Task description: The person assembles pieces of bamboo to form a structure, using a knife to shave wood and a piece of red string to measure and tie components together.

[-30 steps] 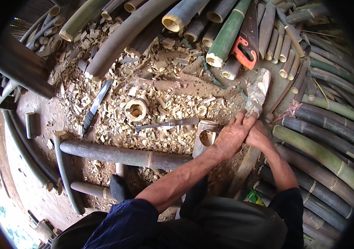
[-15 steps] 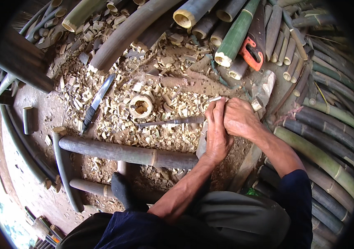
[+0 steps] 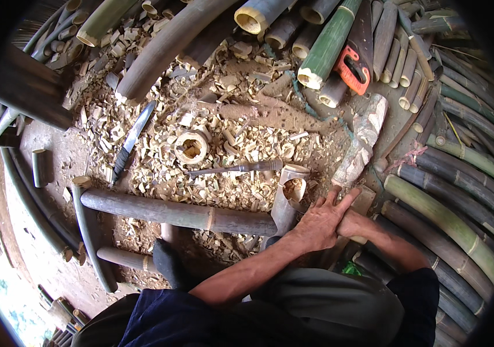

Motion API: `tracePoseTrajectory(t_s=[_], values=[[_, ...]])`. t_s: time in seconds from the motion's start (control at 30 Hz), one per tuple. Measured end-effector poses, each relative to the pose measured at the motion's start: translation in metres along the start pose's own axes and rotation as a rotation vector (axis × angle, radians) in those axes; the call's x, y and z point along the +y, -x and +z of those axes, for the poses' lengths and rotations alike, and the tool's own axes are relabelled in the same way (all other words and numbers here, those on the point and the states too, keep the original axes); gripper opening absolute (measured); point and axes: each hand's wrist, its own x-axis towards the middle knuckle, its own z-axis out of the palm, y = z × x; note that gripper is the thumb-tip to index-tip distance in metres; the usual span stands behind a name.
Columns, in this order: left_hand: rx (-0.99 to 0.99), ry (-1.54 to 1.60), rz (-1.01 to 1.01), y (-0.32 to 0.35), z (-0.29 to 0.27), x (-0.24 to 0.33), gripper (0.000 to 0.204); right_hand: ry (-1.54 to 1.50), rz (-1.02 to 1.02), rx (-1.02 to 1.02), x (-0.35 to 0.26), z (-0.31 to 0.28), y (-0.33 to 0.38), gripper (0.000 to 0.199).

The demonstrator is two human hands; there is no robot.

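My left hand (image 3: 321, 222) lies with its fingers spread over my right hand (image 3: 356, 224), just right of an upright short bamboo section (image 3: 289, 194) with a cut-open top. My right hand is mostly covered and curled like a fist; what it grips is hidden. A rough wooden club (image 3: 364, 139) lies just beyond the fingers, pointing away. A slim metal blade (image 3: 238, 169) rests on the chips left of the bamboo section. A long dark bamboo pole (image 3: 177, 213) lies crosswise in front of my knees.
Pale bamboo chips (image 3: 160, 168) cover the ground, with a bamboo ring (image 3: 191, 147) and a large knife (image 3: 133, 140) among them. An orange-handled saw (image 3: 356, 61) lies on stacked bamboo poles (image 3: 449, 220) at the back and right. More poles lie at the left.
Both hands have come down and toward me, from beside the club to beside the short bamboo section. The club, raised a second ago, now lies on the ground. My left fingers have spread.
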Motion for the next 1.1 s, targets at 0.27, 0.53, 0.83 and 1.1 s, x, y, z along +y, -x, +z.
tracePoseTrajectory(t_s=[0.27,0.53,0.83,1.1], values=[[-0.488,-0.118,0.072,0.001,-0.029,-0.024,0.112,-0.146,-0.127,0.051,-0.022,0.069,-0.004,0.060],[-0.084,-0.074,0.023,0.007,-0.013,-0.011,0.097,0.077,-0.002,0.144,-0.039,0.019,-0.003,0.053],[-0.204,-0.014,0.050,0.027,-0.029,-0.017,0.105,-0.124,-0.133,0.278,-0.053,0.058,-0.003,0.050],[-0.881,-0.243,0.075,-0.004,-0.047,-0.027,0.084,-0.578,-0.078,0.508,-0.082,0.112,-0.014,0.036]])
